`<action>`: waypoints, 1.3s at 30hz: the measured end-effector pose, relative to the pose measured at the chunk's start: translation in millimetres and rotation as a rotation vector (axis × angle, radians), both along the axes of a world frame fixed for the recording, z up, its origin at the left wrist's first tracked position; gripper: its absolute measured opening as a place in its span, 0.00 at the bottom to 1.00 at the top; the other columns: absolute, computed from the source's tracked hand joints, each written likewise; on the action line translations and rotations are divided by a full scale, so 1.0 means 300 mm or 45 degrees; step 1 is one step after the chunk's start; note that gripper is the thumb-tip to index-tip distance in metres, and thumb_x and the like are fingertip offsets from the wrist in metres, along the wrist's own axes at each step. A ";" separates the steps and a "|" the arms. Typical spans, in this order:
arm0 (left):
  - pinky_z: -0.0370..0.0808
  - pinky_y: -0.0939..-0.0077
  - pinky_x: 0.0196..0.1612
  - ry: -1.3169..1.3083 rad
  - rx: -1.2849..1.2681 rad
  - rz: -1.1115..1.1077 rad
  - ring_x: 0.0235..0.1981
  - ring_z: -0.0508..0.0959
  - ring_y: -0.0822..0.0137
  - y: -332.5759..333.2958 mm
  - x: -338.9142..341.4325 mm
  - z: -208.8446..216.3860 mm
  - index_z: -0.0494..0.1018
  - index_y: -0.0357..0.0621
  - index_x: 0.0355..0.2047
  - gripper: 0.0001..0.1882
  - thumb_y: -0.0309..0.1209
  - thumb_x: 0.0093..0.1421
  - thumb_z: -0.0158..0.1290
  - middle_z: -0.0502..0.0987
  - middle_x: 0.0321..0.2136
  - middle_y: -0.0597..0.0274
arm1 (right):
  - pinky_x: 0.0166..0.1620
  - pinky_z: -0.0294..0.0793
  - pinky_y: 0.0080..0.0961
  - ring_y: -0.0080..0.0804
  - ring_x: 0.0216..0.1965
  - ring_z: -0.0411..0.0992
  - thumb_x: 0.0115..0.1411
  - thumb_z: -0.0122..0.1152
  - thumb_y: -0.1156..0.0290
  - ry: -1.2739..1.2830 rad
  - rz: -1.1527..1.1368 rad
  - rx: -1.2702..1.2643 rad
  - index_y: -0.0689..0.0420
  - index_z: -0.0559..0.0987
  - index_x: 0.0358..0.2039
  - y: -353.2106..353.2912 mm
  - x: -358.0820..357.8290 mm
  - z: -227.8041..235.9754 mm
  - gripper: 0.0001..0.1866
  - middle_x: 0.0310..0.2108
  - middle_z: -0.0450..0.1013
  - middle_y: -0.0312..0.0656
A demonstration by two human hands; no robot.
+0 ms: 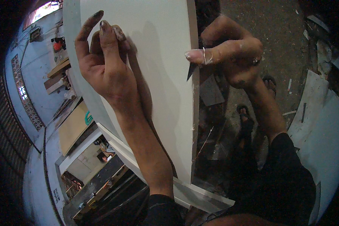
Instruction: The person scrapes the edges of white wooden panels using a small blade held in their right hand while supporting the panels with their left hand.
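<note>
Fingers of your left hand (105, 71) rest spread on the white panel (162, 56). Your right hand (233, 56) grips a small blade (191, 71) at the panel's edge.

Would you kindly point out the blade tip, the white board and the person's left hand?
blade tip (189, 75), head view, on the dark point at the board's right edge.
white board (165, 56), head view, on its bare face.
left hand (105, 64), head view, on its back.

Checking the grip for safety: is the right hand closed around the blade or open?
Closed. The right hand has its fingers curled into a fist, and the dark blade pokes out below the thumb at the white panel edge.
</note>
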State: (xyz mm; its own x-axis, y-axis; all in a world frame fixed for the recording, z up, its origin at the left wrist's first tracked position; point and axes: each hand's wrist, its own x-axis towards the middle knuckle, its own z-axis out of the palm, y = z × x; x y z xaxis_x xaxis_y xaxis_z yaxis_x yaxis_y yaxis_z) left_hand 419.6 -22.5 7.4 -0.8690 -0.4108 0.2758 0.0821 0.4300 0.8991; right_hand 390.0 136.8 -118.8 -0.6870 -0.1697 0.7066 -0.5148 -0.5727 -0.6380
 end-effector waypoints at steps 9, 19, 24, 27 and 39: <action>0.67 0.89 0.29 0.001 -0.026 -0.020 0.27 0.72 0.79 -0.009 0.002 0.006 0.68 0.37 0.47 0.12 0.26 0.64 0.50 0.74 0.26 0.64 | 0.30 0.69 0.21 0.28 0.27 0.70 0.50 0.67 0.76 0.040 -0.011 0.079 0.51 0.86 0.32 0.007 0.028 -0.003 0.08 0.29 0.71 0.40; 0.74 0.82 0.33 0.000 -0.064 0.087 0.29 0.74 0.77 -0.034 0.003 0.009 0.72 0.44 0.46 0.12 0.27 0.62 0.53 0.76 0.30 0.65 | 0.30 0.64 0.18 0.26 0.26 0.65 0.49 0.62 0.73 -0.016 -0.002 0.019 0.50 0.86 0.39 -0.005 0.084 0.008 0.15 0.26 0.65 0.35; 0.75 0.81 0.33 -0.020 -0.038 0.073 0.28 0.74 0.76 -0.022 -0.004 0.010 0.71 0.44 0.46 0.12 0.27 0.62 0.53 0.76 0.30 0.65 | 0.28 0.66 0.20 0.26 0.25 0.67 0.49 0.64 0.79 0.007 -0.056 0.069 0.48 0.86 0.32 0.008 0.096 0.003 0.12 0.28 0.69 0.37; 0.75 0.81 0.33 -0.013 -0.063 0.150 0.28 0.74 0.76 0.003 -0.004 0.003 0.71 0.43 0.46 0.12 0.26 0.62 0.53 0.76 0.30 0.64 | 0.27 0.67 0.21 0.26 0.25 0.67 0.48 0.64 0.82 -0.049 -0.048 0.100 0.46 0.87 0.29 0.015 0.122 0.010 0.13 0.28 0.70 0.37; 0.74 0.83 0.33 0.019 -0.038 -0.004 0.29 0.74 0.76 -0.023 0.002 0.011 0.71 0.42 0.46 0.12 0.26 0.63 0.52 0.76 0.30 0.63 | 0.33 0.68 0.21 0.28 0.30 0.70 0.53 0.66 0.72 -0.112 0.186 -0.132 0.54 0.85 0.36 -0.004 0.170 -0.028 0.09 0.28 0.70 0.34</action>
